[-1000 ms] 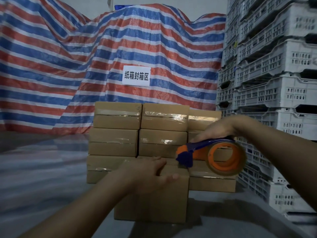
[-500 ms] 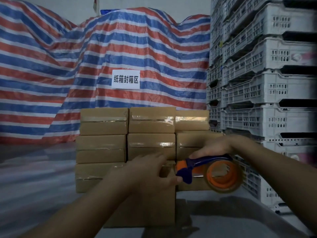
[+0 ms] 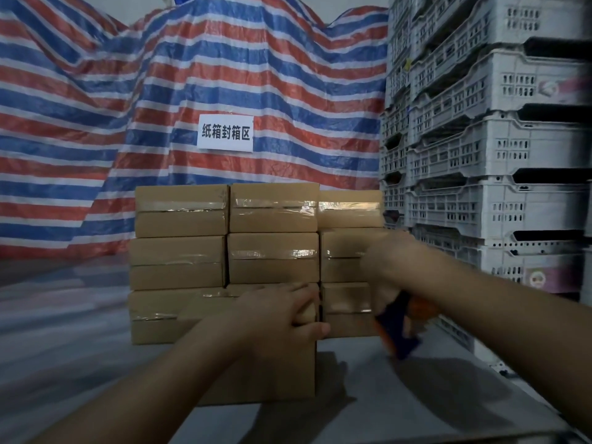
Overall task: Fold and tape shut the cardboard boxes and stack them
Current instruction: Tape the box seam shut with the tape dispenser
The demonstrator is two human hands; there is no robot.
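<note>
The cardboard box (image 3: 256, 373) being worked on stands nearest the viewer on the grey table (image 3: 368, 395), right in front of the stacked boxes and touching them. The left hand (image 3: 282, 318) lies over its top right corner, fingers bent over the upper edge and the thumb pressed along the right side, so it holds the box in place. Just right of the box, the right hand (image 3: 384, 261) is blurred by motion; it grips the handle of a blue and orange tape dispenser (image 3: 400, 328), whose blue end points down toward the table, apart from the box. How the fingers lie round the handle cannot be made out through the blur.

Behind the near box stands the stack of taped boxes (image 3: 272, 232), three columns wide and three rows high, nine in all, each with a strip of clear tape across its front face. The bottom middle one is mostly hidden by the near box and the left hand.

To the right, white plastic crates (image 3: 499, 149) rise in two or more tall piles, too many and too cut off to count exactly. Farthest back hangs a red, white and blue striped tarpaulin (image 3: 128, 107), with one white paper sign (image 3: 226, 133) bearing five printed characters fixed above the stack.
</note>
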